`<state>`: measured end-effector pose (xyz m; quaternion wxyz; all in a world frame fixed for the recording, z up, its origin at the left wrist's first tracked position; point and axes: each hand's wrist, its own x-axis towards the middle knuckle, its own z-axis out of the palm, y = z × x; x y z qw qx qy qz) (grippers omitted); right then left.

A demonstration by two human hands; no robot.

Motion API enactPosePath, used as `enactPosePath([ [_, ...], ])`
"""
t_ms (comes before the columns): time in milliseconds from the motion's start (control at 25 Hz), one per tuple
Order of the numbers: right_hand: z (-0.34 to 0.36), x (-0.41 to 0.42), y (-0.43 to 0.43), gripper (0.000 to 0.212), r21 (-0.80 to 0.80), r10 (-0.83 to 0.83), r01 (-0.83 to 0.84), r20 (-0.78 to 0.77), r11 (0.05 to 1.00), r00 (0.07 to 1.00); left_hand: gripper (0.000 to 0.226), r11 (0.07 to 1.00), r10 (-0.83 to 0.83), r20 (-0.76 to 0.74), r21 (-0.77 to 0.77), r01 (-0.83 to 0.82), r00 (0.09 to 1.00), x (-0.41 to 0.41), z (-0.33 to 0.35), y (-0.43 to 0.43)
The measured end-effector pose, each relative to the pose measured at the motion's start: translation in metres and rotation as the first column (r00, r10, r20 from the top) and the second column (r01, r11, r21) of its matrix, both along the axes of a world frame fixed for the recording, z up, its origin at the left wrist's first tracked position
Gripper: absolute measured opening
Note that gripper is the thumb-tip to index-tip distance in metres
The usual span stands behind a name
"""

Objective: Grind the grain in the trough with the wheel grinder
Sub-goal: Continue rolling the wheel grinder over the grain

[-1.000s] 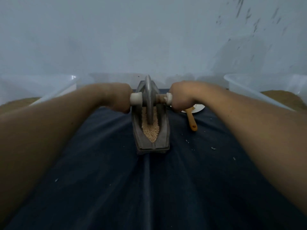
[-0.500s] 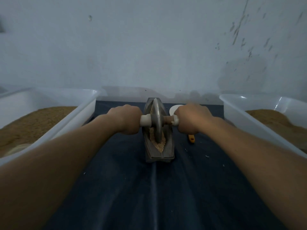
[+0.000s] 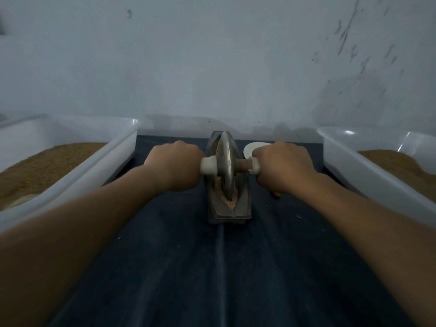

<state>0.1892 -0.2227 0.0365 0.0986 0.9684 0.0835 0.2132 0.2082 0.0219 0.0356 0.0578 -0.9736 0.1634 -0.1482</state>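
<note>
Trough (image 3: 244,201) lies at 12 o'clock on the dark cloth (image 3: 212,267), long axis running 12 to 6. Wheel grinder (image 3: 227,166) stands upright in the grain (image 3: 230,202). Left hand (image 3: 174,165) at the wheel's 9 o'clock and right hand (image 3: 280,166) at 3 o'clock each curl tight round an axle end. Judged: the matched grip keeps the wheel vertical.

1 head-worn wide-angle view; faces forward and down; trough (image 3: 243,202) near, centred

No readable text, label or number shows anywhere; the dim view may hide faint markings.
</note>
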Motion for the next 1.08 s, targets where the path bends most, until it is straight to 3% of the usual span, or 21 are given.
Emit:
enactPosePath([
  [320, -0.001, 0.049, 0.005, 0.011, 0.015, -0.054, 0.055, -0.063, 0.998, 0.997, 0.012, 1.0, -0.014, -0.069, -0.017, 0.013, 0.997, 0.061, 0.0, -0.01],
  [520, 0.003, 0.08, 0.007, 0.01, -0.015, -0.074, 0.074, 0.006, 0.997, 0.997, 0.013, 0.996, -0.033, -0.081, -0.08, 0.026, 0.996, 0.092, -0.003, -0.008],
  [800, 0.002, 0.108, 0.0, 0.014, 0.014, -0.062, 0.062, -0.01, 0.998, 0.998, 0.013, 0.999, -0.04, -0.037, -0.032, 0.039, 0.999, 0.122, 0.005, -0.013],
  [1080, 0.003, 0.112, 0.004, 0.003, -0.02, -0.066, 0.067, 0.045, 0.998, 0.997, 0.018, 0.998, -0.013, 0.033, -0.063, 0.015, 0.999, 0.124, -0.004, -0.011],
])
